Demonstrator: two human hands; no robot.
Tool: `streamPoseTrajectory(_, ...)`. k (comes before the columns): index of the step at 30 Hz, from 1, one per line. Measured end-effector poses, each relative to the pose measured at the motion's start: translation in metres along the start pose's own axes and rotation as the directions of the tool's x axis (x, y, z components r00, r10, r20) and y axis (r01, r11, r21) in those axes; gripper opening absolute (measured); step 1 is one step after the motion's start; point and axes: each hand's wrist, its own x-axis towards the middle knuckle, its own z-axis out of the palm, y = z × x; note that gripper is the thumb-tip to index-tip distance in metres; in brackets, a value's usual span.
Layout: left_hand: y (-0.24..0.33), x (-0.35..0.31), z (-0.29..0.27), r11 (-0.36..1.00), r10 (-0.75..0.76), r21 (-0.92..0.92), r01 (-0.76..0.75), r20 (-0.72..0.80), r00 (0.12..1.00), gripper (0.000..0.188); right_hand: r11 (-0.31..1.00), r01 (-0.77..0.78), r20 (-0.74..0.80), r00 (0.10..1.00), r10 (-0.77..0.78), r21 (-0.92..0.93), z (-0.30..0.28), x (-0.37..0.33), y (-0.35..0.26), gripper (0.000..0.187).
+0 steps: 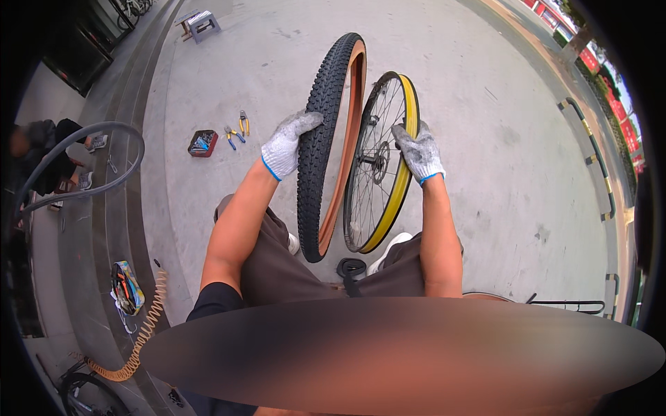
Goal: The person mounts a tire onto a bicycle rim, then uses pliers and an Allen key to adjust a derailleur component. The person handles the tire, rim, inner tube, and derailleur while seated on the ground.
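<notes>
My left hand point(290, 142), in a grey-white knit work glove, grips a knobby black bicycle tire point(323, 121) by its tread, fingers closed over the side. The tire stands upright and shows a tan inner face. Just right of it is a spoked bicycle wheel point(397, 204) with a black rim, yellow rim band and disc rotor. My right hand point(422, 152), gloved alike, is closed on the wheel's right edge. Tire and wheel are separate, side by side, slightly tilted. Below them, between my shoes, lies a coiled black inner tube point(352, 266).
A red box of small parts point(202, 143) and two pliers point(235, 137) lie on the concrete to the left. Farther left are dark steps point(132, 208), a looped grey tube point(142, 149), a tool pouch point(127, 288), an orange coiled hose point(147, 333) and another person point(45, 156). A low stool point(203, 26) stands beyond.
</notes>
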Motion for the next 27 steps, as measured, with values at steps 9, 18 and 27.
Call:
streamPoseTrajectory(9, -0.028, -0.012, -0.003, 0.996, 0.043, -0.076, -0.042, 0.009, 0.999, 0.027, 0.899, -0.086, 0.067, 0.996, 0.063, 0.430, -0.002, -0.002, -0.023, 0.032)
streamPoseTrajectory(18, -0.015, -0.021, -0.008, 0.996, 0.043, -0.075, -0.040, 0.041, 0.998, 0.034, 0.807, -0.102, 0.025, 0.994, 0.107, 0.581, -0.034, -0.022, -0.073, 0.024)
streamPoseTrajectory(27, -0.014, -0.025, 0.002, 0.995, 0.058, -0.085, -0.057, 0.014, 0.998, 0.035, 0.780, -0.101, 0.058, 0.995, 0.083, 0.617, -0.022, -0.023, -0.074, 0.028)
